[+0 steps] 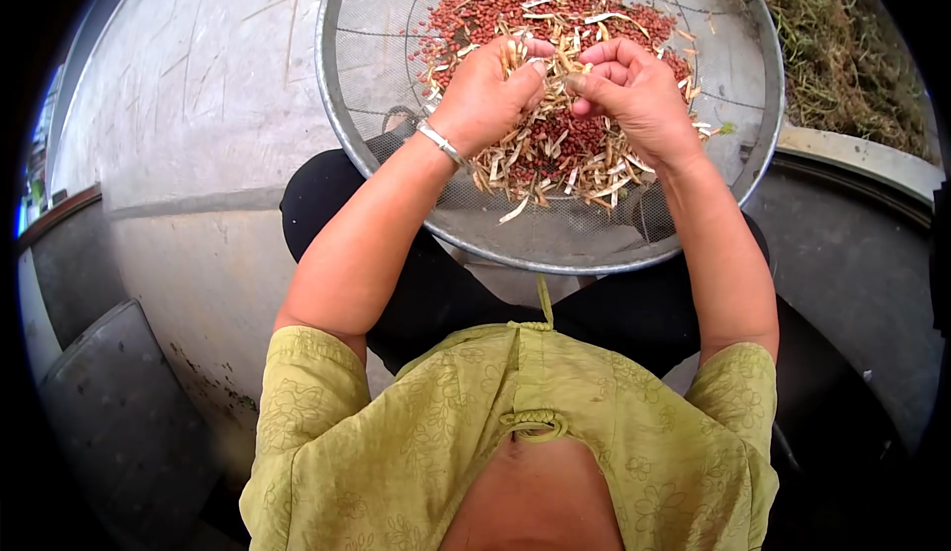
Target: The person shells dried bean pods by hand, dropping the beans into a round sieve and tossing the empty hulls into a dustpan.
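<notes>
Where your left hand (487, 96) and right hand (649, 105) face each other over the sieve (555, 269), the husks (604, 163) lie between the fingertips and extend toward the near rim, mixed with red beans (567, 137). Neither hand is clearly nearer. The husks' long axes point in mixed directions. Your left fingers are closed on several husks; your right thumb and fingertips converge, but whether they grip anything cannot be told.
</notes>
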The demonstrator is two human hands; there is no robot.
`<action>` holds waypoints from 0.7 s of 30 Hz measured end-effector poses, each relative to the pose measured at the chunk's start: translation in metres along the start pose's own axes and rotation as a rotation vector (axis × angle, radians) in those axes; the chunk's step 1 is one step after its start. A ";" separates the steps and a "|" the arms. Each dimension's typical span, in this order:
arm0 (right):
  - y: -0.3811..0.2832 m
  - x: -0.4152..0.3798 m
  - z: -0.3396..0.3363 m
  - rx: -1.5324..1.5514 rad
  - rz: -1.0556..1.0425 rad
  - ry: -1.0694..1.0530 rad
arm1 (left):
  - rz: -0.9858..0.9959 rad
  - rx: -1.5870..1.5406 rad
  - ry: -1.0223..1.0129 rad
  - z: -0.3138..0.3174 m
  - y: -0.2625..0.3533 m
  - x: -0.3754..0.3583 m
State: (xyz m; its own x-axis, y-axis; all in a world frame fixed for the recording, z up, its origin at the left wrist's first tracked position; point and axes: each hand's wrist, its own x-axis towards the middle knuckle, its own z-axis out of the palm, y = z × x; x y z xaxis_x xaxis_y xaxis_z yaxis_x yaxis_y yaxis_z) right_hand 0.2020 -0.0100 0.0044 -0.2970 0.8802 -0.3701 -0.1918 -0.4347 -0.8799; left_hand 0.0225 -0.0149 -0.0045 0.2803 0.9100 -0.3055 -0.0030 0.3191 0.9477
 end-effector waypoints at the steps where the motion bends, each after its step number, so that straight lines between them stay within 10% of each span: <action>1: 0.001 0.000 0.001 -0.160 -0.036 0.034 | -0.046 -0.037 -0.060 -0.001 0.000 0.000; 12: 0.001 -0.010 0.015 -0.956 -0.540 -0.016 | -0.102 0.212 -0.185 0.002 -0.014 0.004; 17: -0.007 -0.017 0.004 -0.551 -0.371 -0.010 | -0.040 0.138 -0.101 0.002 -0.008 0.005; 21: -0.020 -0.018 -0.035 -0.943 -0.145 -0.053 | -0.118 -0.042 -0.068 0.000 -0.003 0.002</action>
State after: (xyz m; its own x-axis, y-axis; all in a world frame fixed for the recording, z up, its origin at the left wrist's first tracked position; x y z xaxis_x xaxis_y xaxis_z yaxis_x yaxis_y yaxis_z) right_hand 0.2442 -0.0109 0.0183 -0.3761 0.8936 -0.2453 0.5963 0.0308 -0.8022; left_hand 0.0236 -0.0140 -0.0084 0.3453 0.8459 -0.4064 -0.0057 0.4349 0.9005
